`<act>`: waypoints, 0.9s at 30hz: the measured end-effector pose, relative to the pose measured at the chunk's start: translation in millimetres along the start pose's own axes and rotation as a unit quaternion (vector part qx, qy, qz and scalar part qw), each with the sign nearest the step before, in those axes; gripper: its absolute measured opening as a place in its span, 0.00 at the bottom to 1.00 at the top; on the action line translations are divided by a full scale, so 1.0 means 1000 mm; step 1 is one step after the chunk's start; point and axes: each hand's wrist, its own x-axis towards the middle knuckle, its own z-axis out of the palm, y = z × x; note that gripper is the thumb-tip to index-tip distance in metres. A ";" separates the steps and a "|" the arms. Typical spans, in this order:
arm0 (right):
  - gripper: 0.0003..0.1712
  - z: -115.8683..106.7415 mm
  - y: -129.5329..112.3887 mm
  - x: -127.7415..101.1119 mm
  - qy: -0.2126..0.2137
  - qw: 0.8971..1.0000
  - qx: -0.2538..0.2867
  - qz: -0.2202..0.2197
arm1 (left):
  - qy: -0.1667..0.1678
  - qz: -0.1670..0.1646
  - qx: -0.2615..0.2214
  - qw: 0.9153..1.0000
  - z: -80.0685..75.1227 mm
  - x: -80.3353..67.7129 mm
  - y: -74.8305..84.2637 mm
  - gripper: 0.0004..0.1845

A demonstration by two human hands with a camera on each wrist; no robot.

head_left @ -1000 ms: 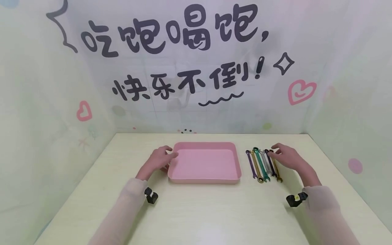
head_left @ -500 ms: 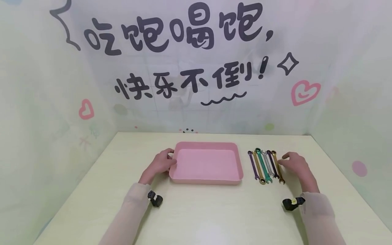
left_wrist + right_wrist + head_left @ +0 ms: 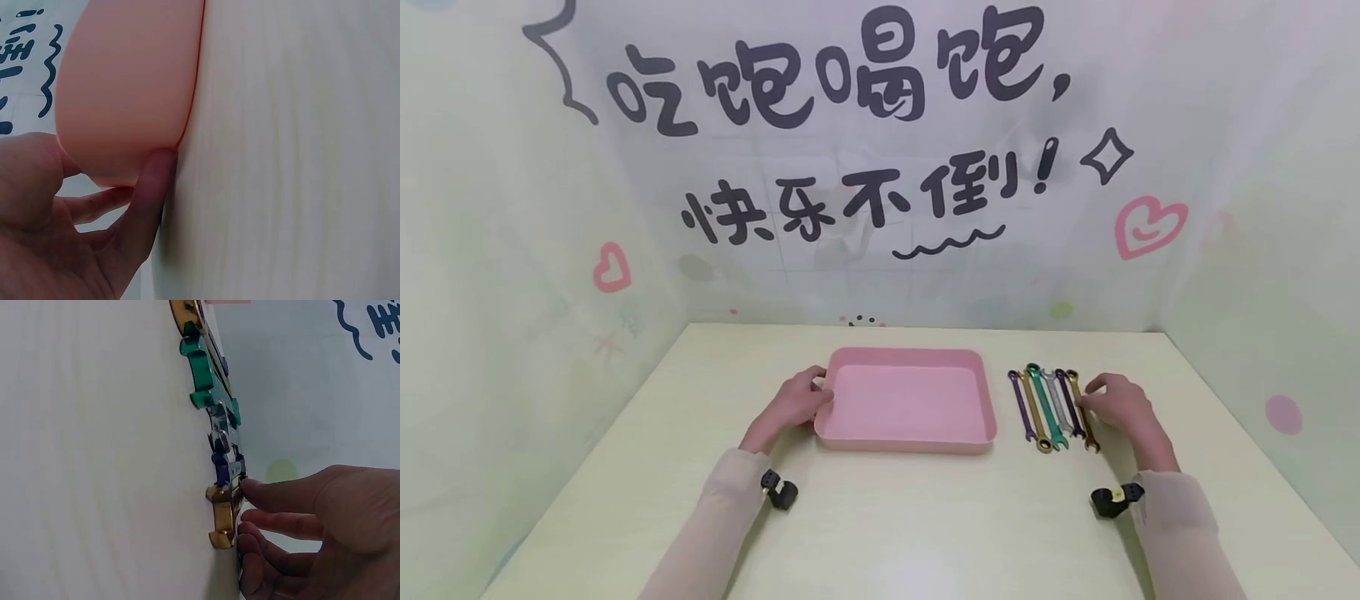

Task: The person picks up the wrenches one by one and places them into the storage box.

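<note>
A shallow pink rectangular tray (image 3: 910, 446) lies on the table. At its left end my left hand (image 3: 792, 404) grips the side wall, thumb over the rim and fingers against the outside, as the left wrist view shows the hand (image 3: 81, 219) at a corner. To the right of the tray lies a row of several combination wrenches, among them a purple one (image 3: 1022, 406), a green one (image 3: 1047, 408) and a silver one (image 3: 1060, 407). My right hand (image 3: 1123, 408) pinches the rightmost gold wrench (image 3: 223, 515) between thumb and fingertips; the wrench still lies in the row.
The pale wooden table (image 3: 880, 517) runs back to a printed white curtain (image 3: 820, 283) with dark lettering, and similar curtains close off both sides. Black wrist cameras (image 3: 780, 490) sit on both forearms.
My right hand has come down from above the wrenches to the right side of the gold one and closed its fingertips on it. My left hand has settled its thumb onto the tray's rim.
</note>
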 end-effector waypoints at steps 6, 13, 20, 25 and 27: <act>0.25 0.007 -0.002 0.002 0.013 1.000 -0.008 0.006 | 0.004 -0.007 -0.006 1.000 0.002 0.000 0.000 0.29; 0.24 0.007 -0.008 0.001 0.013 1.000 -0.003 0.023 | 0.004 -0.018 -0.005 1.000 0.003 0.000 0.002 0.30; 0.20 0.004 -0.009 0.000 0.016 0.999 -0.007 0.036 | 0.002 -0.018 -0.010 1.000 0.003 0.000 0.002 0.30; 0.20 0.006 -0.007 0.000 0.023 0.999 -0.011 0.037 | -0.001 -0.015 -0.009 1.000 0.002 0.000 0.000 0.30; 0.20 0.006 -0.007 0.000 0.026 0.999 -0.010 0.038 | -0.002 -0.012 -0.009 1.000 0.001 0.000 0.000 0.30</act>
